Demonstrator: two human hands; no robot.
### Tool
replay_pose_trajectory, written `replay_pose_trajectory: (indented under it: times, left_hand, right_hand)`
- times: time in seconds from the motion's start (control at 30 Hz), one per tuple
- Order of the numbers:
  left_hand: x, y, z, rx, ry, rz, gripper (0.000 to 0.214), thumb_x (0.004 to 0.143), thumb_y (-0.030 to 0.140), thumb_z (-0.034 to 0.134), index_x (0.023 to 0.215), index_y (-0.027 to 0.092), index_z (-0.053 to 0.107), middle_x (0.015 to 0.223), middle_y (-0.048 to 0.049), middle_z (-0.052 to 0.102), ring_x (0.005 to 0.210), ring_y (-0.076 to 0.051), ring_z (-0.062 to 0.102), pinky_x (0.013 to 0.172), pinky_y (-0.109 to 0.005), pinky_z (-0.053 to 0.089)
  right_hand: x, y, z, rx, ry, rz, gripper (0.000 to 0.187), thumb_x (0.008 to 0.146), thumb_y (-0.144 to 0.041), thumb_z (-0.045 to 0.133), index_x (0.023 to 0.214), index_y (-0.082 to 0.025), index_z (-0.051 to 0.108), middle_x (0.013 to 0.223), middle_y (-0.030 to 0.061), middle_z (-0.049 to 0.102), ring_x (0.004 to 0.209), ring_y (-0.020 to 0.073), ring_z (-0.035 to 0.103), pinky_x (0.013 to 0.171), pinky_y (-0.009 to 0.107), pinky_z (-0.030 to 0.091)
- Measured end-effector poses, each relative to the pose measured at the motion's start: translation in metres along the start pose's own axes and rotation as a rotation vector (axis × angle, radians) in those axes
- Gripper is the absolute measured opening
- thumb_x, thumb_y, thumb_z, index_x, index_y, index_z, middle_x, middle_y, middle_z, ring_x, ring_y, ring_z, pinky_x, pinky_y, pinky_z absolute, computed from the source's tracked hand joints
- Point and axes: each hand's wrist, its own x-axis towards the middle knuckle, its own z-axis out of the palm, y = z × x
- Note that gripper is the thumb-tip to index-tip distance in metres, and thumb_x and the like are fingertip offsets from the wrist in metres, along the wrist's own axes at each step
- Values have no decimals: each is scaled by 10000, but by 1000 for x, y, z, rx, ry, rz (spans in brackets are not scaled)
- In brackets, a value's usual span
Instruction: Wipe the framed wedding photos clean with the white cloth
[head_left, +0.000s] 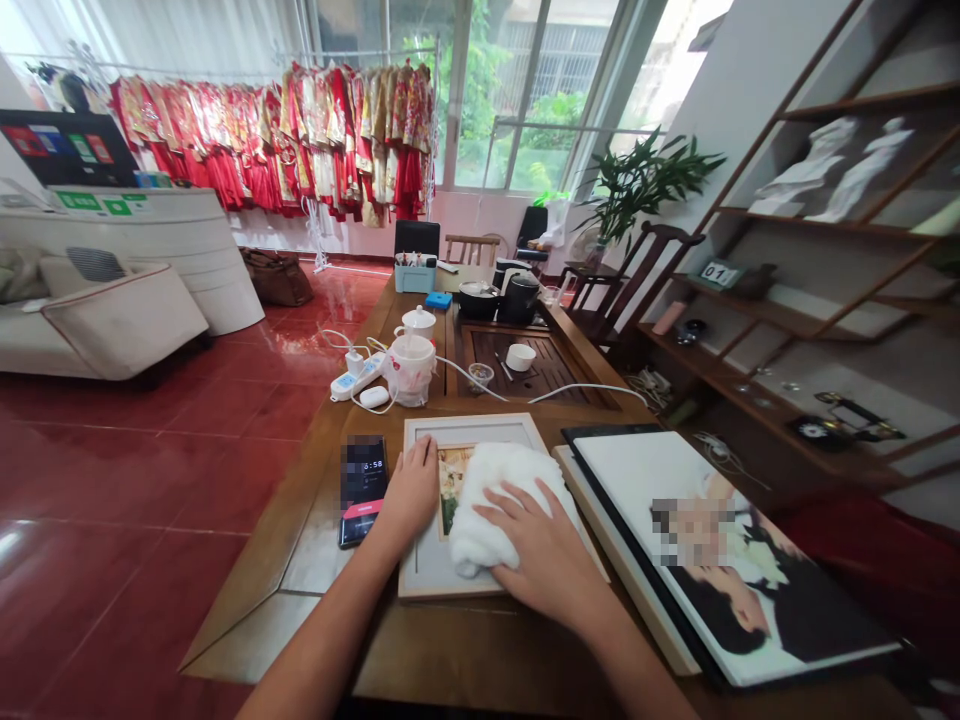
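A light-framed picture (pixel 510 425) lies flat on the wooden table, with a small photo (pixel 450 490) showing inside its pale mat. At its left side, my left hand (pixel 415 485) is closed over the frame edge, fingers close together. My right hand (pixel 536 540) presses on a folded white cloth (pixel 499 470) that covers the right part of the picture. Its fingers are spread across the cloth and bent around it. What the cloth covers is hidden. Just left of my left hand lies a phone (pixel 364 490) with its screen lit.
Large photo panels (pixel 630 470) are stacked close on the right. Beyond the frame stand a plastic-wrapped cup (pixel 410 370), a lidded white mug (pixel 418 322), a power strip (pixel 358 378) and a tea tray (pixel 555 385) with a white bowl (pixel 520 357). A white cable (pixel 585 388) crosses the table.
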Motion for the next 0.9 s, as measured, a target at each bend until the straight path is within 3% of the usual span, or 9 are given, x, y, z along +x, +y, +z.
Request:
replay_pose_trajectory:
  times: [0.27, 0.37, 0.63, 0.73, 0.9]
  left_hand:
    - [0, -1, 3, 7, 33, 30, 565, 870, 78, 325, 1434, 100, 326, 1454, -201, 388, 1361, -266, 357, 1090, -474, 326]
    - [0, -1, 3, 10, 39, 32, 557, 874, 81, 319, 1430, 99, 330, 1452, -197, 391, 1357, -258, 362, 1084, -470, 334]
    - [0, 1, -3, 16, -6, 5, 554, 871, 79, 309, 1424, 65, 342, 1479, -192, 357, 1362, -273, 350, 1106, -445, 307]
    - [0, 1, -3, 13, -18, 0, 550, 877, 79, 300, 1424, 35, 332, 1486, -206, 339, 1365, -276, 343, 1110, -439, 304]
    - [0, 1, -3, 6, -13, 7, 549, 876, 69, 300, 1424, 61, 336, 1475, -203, 359, 1367, -262, 345, 1106, -445, 309]
  right_hand:
    - [45, 16, 7, -85, 93, 43, 612, 772, -438, 569, 1360, -293, 484, 1446, 51, 453, 1354, 306, 318, 1126, 548, 8]
    - [42, 14, 9, -91, 101, 51, 621, 769, -432, 564, 1365, -282, 478, 1444, 53, 455, 1358, 307, 310, 1129, 545, 0]
    - [-4, 1, 9, -48, 66, 28, 588, 770, -422, 557, 1344, -312, 498, 1412, 35, 495, 1332, 303, 350, 1138, 528, -4]
    - [2, 6, 9, -56, 65, 34, 588, 767, -431, 564, 1339, -308, 505, 1412, 37, 495, 1332, 306, 348, 1136, 531, 4]
    - [36, 20, 10, -111, 118, 63, 604, 780, -432, 555, 1360, -278, 487, 1427, 61, 476, 1339, 318, 335, 1127, 547, 5]
